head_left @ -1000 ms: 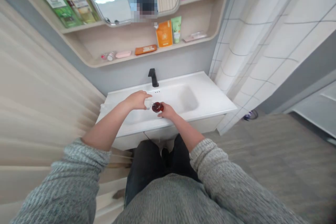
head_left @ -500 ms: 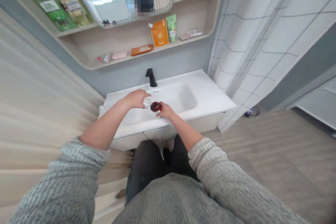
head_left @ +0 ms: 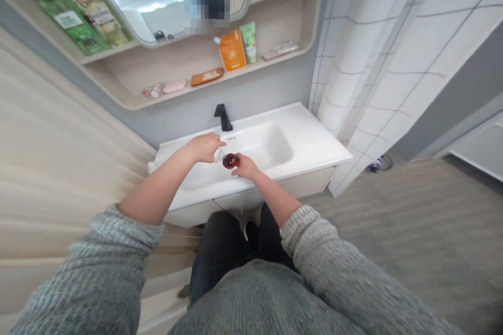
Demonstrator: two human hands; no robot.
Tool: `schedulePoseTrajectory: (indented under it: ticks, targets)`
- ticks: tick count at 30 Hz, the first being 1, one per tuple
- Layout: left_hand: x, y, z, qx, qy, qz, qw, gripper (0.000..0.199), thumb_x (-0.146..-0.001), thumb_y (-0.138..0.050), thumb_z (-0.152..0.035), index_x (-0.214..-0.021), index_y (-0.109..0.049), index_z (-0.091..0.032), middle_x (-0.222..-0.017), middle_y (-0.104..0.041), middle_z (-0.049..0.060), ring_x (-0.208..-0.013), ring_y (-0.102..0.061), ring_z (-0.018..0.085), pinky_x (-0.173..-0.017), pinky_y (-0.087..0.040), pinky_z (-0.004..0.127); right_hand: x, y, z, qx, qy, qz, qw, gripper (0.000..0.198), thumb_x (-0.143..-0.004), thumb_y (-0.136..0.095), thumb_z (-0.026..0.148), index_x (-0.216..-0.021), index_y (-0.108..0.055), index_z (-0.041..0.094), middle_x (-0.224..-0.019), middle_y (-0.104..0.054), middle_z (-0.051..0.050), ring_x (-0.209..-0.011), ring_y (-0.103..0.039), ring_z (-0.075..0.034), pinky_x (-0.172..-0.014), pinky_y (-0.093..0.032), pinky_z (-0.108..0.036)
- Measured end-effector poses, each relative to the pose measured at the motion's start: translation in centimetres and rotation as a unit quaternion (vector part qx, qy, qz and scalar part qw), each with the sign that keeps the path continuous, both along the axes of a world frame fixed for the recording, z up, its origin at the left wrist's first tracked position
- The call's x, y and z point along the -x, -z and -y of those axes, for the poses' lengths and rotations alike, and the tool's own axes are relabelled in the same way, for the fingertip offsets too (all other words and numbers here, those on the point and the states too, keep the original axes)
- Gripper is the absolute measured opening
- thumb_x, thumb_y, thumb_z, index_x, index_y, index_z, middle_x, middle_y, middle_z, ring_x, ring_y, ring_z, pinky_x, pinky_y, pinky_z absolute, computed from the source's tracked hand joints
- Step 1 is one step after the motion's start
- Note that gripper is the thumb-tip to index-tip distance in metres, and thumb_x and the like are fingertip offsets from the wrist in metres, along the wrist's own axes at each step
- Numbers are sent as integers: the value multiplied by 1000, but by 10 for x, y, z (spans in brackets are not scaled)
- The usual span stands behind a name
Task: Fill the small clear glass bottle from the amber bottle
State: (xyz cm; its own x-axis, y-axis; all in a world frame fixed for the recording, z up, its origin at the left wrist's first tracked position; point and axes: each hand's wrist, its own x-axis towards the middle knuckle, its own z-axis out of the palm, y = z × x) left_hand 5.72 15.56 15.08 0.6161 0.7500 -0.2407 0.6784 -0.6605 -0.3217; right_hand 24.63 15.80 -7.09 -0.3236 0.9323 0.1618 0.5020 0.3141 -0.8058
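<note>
Over the white sink (head_left: 275, 141), my left hand (head_left: 206, 147) is closed on a small clear bottle (head_left: 218, 155), tilted with its mouth towards the right. A dark red-brown bottle (head_left: 230, 161) is in my right hand (head_left: 247, 166), with the fingers wrapped round its side. The clear bottle's neck meets or nearly meets the brown bottle's opening; I cannot tell whether they touch. My fingers hide part of both bottles. Just behind my left hand rises the black faucet (head_left: 223, 118).
A wall cabinet (head_left: 188, 97) with a mirror (head_left: 168, 0) hangs above the sink. On its lower shelf are an orange pouch (head_left: 232, 52), a green tube (head_left: 249, 42) and an orange packet (head_left: 206, 77). Green bottles (head_left: 74, 23) stand at left. A beige curtain (head_left: 58, 141) hangs close to my left arm.
My view has shifted slightly. Both hands keep their hold on the bottles, and the brown bottle sits a touch further left in the picture.
</note>
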Motion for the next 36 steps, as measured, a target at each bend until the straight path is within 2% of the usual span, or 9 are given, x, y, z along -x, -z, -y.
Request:
schedulePoseTrajectory:
  ticks: [8,20,25,30,36]
  targets:
    - [-21,-13,9,8,-5,-22,1000,67,-82,-75,-18,-148,-78,-26,-127,-76,14,-131,-67,35,-110,-55,41,0,-1,2,1,7,-15,1000,71,-65,-104,27,-127,-70,23,-117,-83,-5,-109,-79,-33,-98,-60,-40]
    - [-34,-15,16,11,2,-24,1000,67,-78,-86,-26,-145,-79,-28,-128,-74,16,-136,-63,40,-114,-53,47,0,3,1,0,10,-24,1000,70,-66,-104,29,-127,-69,24,-116,-82,-5,-109,-79,-34,-97,-60,-41]
    - [-41,-16,20,12,16,-49,999,60,-79,-82,-21,-139,-81,-25,-125,-74,17,-136,-63,39,-111,-53,45,0,4,0,-2,13,-16,1000,70,-66,-104,30,-126,-69,24,-116,-82,-5,-109,-79,-33,-98,-60,-40]
    - [-43,-17,22,5,28,-48,998,55,-81,-80,-16,-135,-82,-22,-124,-74,17,-137,-62,39,-111,-53,45,-1,4,1,1,14,-17,1000,69,-65,-103,30,-125,-69,25,-114,-82,-4,-108,-78,-32,-98,-60,-40]
    - [-34,-15,21,8,13,-10,1000,63,-78,-83,-21,-141,-80,-26,-126,-75,16,-138,-63,39,-113,-54,46,-2,4,1,-3,10,-24,1000,68,-65,-103,29,-124,-69,24,-115,-82,-4,-109,-78,-32,-99,-60,-41]
